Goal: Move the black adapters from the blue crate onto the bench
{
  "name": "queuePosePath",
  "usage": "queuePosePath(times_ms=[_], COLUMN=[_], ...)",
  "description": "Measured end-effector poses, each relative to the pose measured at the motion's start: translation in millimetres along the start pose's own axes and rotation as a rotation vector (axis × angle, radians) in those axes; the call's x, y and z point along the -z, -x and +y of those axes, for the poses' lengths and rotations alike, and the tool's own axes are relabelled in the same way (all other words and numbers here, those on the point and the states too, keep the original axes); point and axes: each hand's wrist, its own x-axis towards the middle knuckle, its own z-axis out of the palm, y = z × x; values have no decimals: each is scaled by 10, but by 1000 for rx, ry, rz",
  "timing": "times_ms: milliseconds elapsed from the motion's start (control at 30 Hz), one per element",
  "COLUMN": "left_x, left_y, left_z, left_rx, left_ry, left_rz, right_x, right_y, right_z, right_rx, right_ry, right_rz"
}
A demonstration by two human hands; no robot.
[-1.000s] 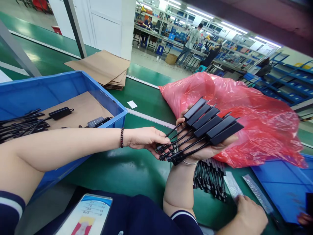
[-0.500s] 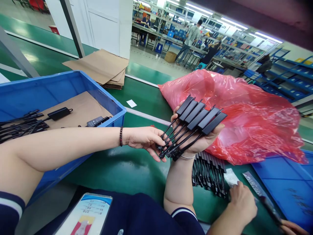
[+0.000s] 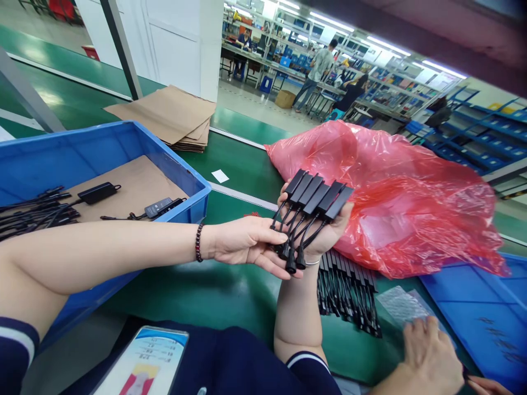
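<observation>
Several flat black adapters [image 3: 315,196] with short cables lie side by side across the palm of my right hand [image 3: 329,236], whose fingers curl round their far ends. My left hand [image 3: 251,241], with a dark bead bracelet at the wrist, reaches in from the left and pinches the cable ends, its thumb on top and lower fingers stretched beneath the connectors [image 3: 291,262]. Under and beyond my right wrist, a long row of similar adapters [image 3: 348,291] lies on the green table [image 3: 189,296].
A blue bin [image 3: 177,164] at left holds brown paper and more adapters. Cardboard sheets [image 3: 164,115] lie behind it. A red plastic bag [image 3: 382,203] fills the right. Another person's hand [image 3: 432,351] is on a clear bag [image 3: 399,304] beside a blue bin [image 3: 473,323].
The held adapters and my right hand have shifted left and slightly down. The connectors now hang closer together at my left fingers. The other person's hand has moved right, uncovering more of the clear bag.
</observation>
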Motion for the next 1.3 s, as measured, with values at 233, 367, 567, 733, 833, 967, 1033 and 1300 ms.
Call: queuePosePath(times_ms=[233,367,567,733,833,967,1033,1300], left_x=[-66,-26,43,138,163,206,229,220], left_y=[2,-16,-23,-18,-36,-79,-95,-76], left_z=[28,52,84,110,86,15,-17,-5], left_rx=[-109,-111,-76,-87,-82,-90,-76,-30], left_ry=[122,153,42,-354,-431,-461,-473,-331], left_rz=[127,156,126,198,227,279,316,267], right_x=[-17,42,95,108,82,-21,-89,-185], right_y=[-17,-45,-73,-68,-48,-3,22,58], right_z=[97,104,90,42,14,20,41,70], right_rx=[-185,-187,-196,-219,-168,-80,-2,79], right_ry=[32,67,37,-25,-52,-43,-31,-4], right_rz=[41,68,81,95,100,107,87,64])
